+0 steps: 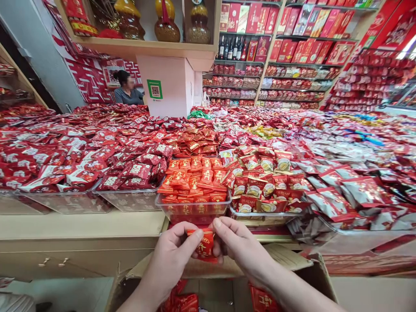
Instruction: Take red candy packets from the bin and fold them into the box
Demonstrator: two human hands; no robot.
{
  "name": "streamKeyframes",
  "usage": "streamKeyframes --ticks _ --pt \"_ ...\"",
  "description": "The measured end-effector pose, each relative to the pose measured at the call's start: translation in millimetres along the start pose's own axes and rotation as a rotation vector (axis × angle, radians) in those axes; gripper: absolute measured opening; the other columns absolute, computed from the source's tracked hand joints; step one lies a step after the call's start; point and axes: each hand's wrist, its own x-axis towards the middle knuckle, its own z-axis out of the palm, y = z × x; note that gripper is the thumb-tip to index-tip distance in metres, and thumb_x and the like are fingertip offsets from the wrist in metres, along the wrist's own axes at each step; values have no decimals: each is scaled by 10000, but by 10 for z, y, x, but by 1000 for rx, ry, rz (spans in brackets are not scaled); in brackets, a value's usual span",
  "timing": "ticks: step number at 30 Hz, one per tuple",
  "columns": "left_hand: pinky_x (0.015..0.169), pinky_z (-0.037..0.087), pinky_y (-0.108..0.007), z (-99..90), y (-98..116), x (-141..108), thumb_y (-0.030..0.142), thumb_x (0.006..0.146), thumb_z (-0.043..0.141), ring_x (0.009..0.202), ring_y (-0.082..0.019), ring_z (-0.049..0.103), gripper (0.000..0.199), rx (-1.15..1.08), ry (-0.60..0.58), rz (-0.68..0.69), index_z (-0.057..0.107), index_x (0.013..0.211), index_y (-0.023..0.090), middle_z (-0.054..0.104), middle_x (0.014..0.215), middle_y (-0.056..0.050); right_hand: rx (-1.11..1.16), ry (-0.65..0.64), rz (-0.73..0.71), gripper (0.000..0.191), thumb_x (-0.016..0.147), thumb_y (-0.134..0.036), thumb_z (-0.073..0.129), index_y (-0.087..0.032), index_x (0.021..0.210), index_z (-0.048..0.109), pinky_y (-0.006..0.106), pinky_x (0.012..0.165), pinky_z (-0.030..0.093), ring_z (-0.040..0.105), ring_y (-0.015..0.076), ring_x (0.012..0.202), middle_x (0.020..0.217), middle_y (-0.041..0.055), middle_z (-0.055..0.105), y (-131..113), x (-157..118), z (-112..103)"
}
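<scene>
Between both hands is a small red candy packet (pixel 205 245) with gold lettering, held over an open cardboard box. My left hand (pixel 177 249) is closed on it, the thumb across its upper left face. My right hand (pixel 235 240) pinches its right side, fingers partly hidden behind it. Just beyond the hands stands a clear plastic bin (pixel 195 210) filled with matching red packets (pixel 195 180) in rough rows. Below my wrists, more red packets (pixel 186 302) lie inside the cardboard box (pixel 321 277).
Bins of durian candy packets (pixel 255 186), dark red packets (pixel 136 169) and white-and-red packets (pixel 367 190) flank the middle bin. A pillar with a QR code sign (pixel 154 89) rises behind. A person (pixel 128 91) sits at back left. Shelves (pixel 266 60) hold boxes and bottles.
</scene>
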Motion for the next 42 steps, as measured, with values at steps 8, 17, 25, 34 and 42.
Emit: streamKeyframes --ticks 8,17,25,34,42 --pt "628 413 -195 -26 -7 30 264 761 580 664 -124 503 87 69 -58 118 606 729 187 568 682 29 308 0 160 306 656 -375 676 -143 606 483 175 391 184 305 30 396 459 -68 429 4 -27 -6" --pt "637 453 -184 -71 -51 -64 287 737 616 686 -126 552 86 -109 -83 59 609 742 201 581 708 25 450 -88 282 310 636 -378 699 -158 636 482 169 392 205 342 37 373 451 -64 463 61 4 14" --pt "621 460 -172 -74 19 44 229 752 596 674 -100 565 246 -74 66 143 463 955 268 578 722 62 6 153 -222 247 776 -405 548 -180 852 483 185 452 344 442 77 524 647 -28 491 147 51 18" --pt "648 440 -183 -68 14 102 247 768 556 711 -113 549 142 7 90 98 530 904 218 595 739 36 -529 77 -511 136 820 -217 480 -185 941 532 241 627 437 494 123 686 835 34 536 117 -36 29" --pt "528 408 -177 -109 2 269 211 781 511 549 -92 490 170 10 231 202 399 901 255 492 582 97 -1145 202 -1087 451 772 -358 566 -142 1158 477 343 792 456 476 256 1032 1225 155 469 234 41 55"
